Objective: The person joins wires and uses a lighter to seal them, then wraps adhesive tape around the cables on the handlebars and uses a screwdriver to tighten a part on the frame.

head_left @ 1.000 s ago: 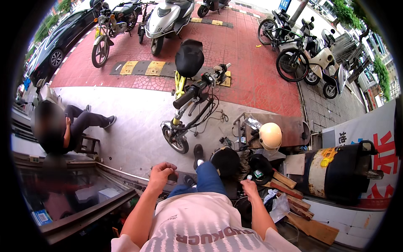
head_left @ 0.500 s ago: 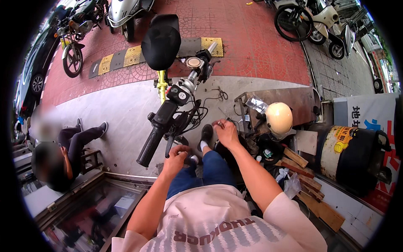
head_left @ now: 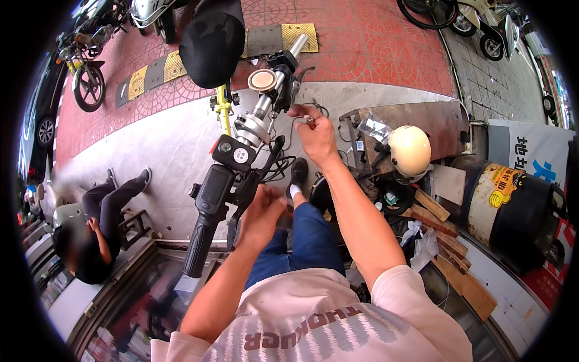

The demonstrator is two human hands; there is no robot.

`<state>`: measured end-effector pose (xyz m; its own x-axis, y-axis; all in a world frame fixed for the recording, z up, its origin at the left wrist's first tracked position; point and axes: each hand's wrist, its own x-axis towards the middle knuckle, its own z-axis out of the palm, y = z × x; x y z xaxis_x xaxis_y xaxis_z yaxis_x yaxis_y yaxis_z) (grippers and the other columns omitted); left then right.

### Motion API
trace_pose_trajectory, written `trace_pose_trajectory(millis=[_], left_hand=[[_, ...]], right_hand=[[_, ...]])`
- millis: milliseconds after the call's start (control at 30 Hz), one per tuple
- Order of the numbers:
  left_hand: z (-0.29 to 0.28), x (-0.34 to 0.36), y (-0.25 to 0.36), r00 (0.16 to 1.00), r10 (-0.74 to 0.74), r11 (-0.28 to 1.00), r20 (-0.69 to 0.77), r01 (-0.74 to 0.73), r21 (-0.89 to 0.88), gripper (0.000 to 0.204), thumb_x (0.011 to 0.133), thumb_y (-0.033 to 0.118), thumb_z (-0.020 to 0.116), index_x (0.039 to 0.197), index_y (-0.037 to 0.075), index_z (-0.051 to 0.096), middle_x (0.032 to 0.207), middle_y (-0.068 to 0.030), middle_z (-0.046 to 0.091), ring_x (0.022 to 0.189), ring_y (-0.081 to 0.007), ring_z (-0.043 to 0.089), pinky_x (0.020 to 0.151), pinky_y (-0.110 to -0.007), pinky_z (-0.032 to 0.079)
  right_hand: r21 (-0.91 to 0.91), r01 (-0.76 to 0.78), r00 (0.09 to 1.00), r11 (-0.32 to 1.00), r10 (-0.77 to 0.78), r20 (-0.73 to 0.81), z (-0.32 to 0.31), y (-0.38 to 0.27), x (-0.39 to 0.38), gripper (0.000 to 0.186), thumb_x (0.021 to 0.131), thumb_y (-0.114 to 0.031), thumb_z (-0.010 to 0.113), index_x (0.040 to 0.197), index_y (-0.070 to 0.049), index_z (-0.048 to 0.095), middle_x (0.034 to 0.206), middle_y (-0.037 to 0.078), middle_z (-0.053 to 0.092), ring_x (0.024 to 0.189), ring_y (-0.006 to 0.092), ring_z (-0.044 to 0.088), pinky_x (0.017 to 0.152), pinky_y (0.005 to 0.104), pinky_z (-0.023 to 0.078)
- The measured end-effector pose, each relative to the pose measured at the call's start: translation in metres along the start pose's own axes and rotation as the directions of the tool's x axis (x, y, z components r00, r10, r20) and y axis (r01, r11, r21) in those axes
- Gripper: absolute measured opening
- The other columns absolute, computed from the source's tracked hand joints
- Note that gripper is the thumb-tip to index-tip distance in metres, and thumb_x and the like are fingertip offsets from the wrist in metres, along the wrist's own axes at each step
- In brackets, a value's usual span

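The handlebar (head_left: 206, 234) of an upright bike stands in front of me, with a black switch housing (head_left: 233, 154), a silver stem, loose black cables and a dark seat (head_left: 211, 45) behind it. My right hand (head_left: 316, 134) is raised beside the bar's upper right, its fingers closed on a small metallic object (head_left: 309, 120) whose shape I cannot make out. My left hand (head_left: 263, 214) is low beside the grip and cables, fingers curled; what they hold, if anything, is hidden.
A seated person (head_left: 102, 235) is at left beside a glass case (head_left: 129, 320). On the right are a metal bench (head_left: 422, 114), cream helmet (head_left: 409, 151), wood planks (head_left: 458, 277) and black drum (head_left: 506, 223). Motorbikes (head_left: 87, 84) and a speed bump (head_left: 155, 77) lie beyond.
The handlebar has come closer and larger in view. My right hand has risen toward its upper part; my left hand has moved up and inward toward the cables. The seated person remains at left.
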<state>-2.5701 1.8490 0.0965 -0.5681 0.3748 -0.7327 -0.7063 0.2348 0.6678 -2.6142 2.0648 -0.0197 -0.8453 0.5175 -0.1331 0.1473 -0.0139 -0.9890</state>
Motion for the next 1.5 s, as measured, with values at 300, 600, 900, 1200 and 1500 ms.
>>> trace_pose_trajectory(millis=[300,600,900,1200,1500], left_hand=[[-0.072,-0.051,0.022,0.998,-0.053,0.941,0.023,0.058,-0.335,0.056,0.099,0.059,0.064,0.1,0.004,0.064,0.066,-0.0081,0.057,0.071,-0.0368,0.073,0.068,-0.047,0.059],[-0.196,-0.049,0.045,0.978,0.174,0.902,-0.115,-0.205,-0.38,0.046,0.1,0.04,0.071,0.079,0.0,0.061,0.069,-0.0131,0.061,0.065,-0.035,0.071,0.058,-0.052,0.062],[-0.215,-0.071,-0.002,0.642,0.76,0.565,-0.104,-0.732,-0.381,0.032,0.084,0.02,0.07,0.083,-0.011,0.067,0.065,-0.0204,0.065,0.055,-0.0322,0.07,0.05,-0.038,0.059],[-0.167,0.012,-0.165,0.323,0.944,0.281,-0.059,-0.701,0.656,0.03,0.089,0.0,0.065,0.119,-0.007,0.069,0.074,-0.0129,0.07,0.062,-0.0239,0.071,0.06,-0.032,0.056],[-0.089,0.051,-0.216,0.269,0.923,0.338,-0.273,-0.236,0.911,0.031,0.092,0.012,0.063,0.119,-0.002,0.072,0.103,-0.0212,0.075,0.095,-0.0394,0.073,0.089,-0.046,0.056]], right_hand=[[-0.496,0.493,0.844,0.715,-0.531,0.074,-0.041,-0.101,0.082,0.036,0.088,-0.008,0.059,0.119,-0.003,0.075,0.121,0.019,0.073,0.106,0.0395,0.071,0.089,0.0458,0.057],[-0.584,0.556,0.717,0.592,0.014,0.697,-0.078,-0.184,-0.024,0.029,0.092,-0.018,0.07,0.116,-0.003,0.075,0.094,0.019,0.074,0.089,0.0397,0.071,0.077,0.0454,0.056],[-0.183,0.465,0.612,0.866,-0.165,0.773,-0.043,-0.158,-0.082,0.071,0.073,-0.02,0.094,0.133,0.002,0.061,0.076,0.007,0.069,0.057,0.0196,0.061,0.055,0.0303,0.043],[0.521,0.442,0.421,0.73,-0.682,0.598,-0.069,-0.101,-0.046,0.037,0.098,-0.017,0.067,0.126,0.0,0.049,0.109,0.018,0.066,0.087,0.0258,0.071,0.083,0.0402,0.056],[0.616,0.372,0.337,0.695,-0.719,0.608,-0.076,-0.061,0.032,0.045,0.109,-0.028,0.054,0.139,0.003,0.059,0.076,0.009,0.061,0.047,0.0077,0.039,0.042,0.0224,0.033]])
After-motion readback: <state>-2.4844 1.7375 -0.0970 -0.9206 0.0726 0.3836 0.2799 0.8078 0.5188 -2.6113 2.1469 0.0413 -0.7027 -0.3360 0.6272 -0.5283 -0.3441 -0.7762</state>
